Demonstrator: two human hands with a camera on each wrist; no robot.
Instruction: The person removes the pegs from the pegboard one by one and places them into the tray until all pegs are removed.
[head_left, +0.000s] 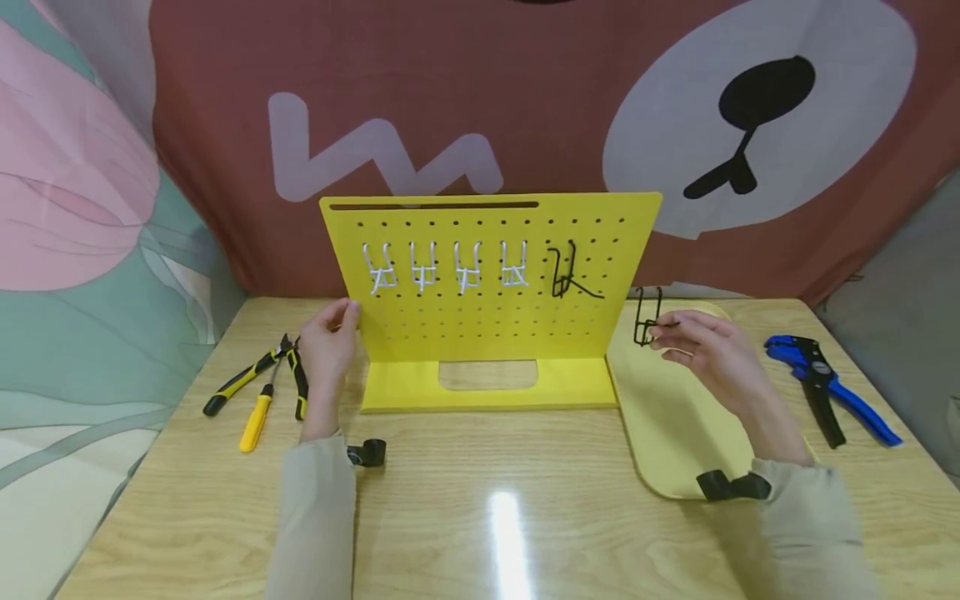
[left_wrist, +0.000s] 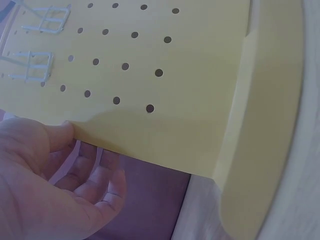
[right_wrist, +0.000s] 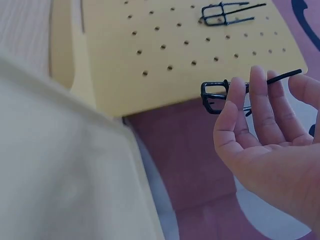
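- Yellow pegboard [head_left: 480,329], upright on its flat foot, stands on the wooden table [head_left: 442,517] before me; a long slot runs near its top edge, and the foot has a rectangular cut-out.
- My left hand [head_left: 327,337] grips the board's left edge. As the left wrist view shows, my thumb lies against the edge and my other fingers bend behind it.
- My right hand [head_left: 705,350] pinches a loose black wire hook [head_left: 643,325] among the fingers. Seen from the head, this hook is just beyond the board's right edge, over the far part of the tray, with its two prongs pointing upward. In the right wrist view its looped frame projects from my fingers and a straight arm extends towards my thumb.
- Four white wire hooks [head_left: 382,271] hang side by side across the board; to their right hangs a mounted black hook [head_left: 567,282], which sits slightly askew.
- Pale yellow tray [head_left: 660,450]: it lies beside the board's foot, beneath my right hand.
- To the left of my left hand lie black-and-yellow pliers [head_left: 251,379] and a yellow-handled screwdriver [head_left: 257,419].
- At far right, past the tray, lies a blue-and-black hand tool [head_left: 821,383].
- Behind everything hangs a printed cloth [head_left: 525,83], mainly reddish brown.
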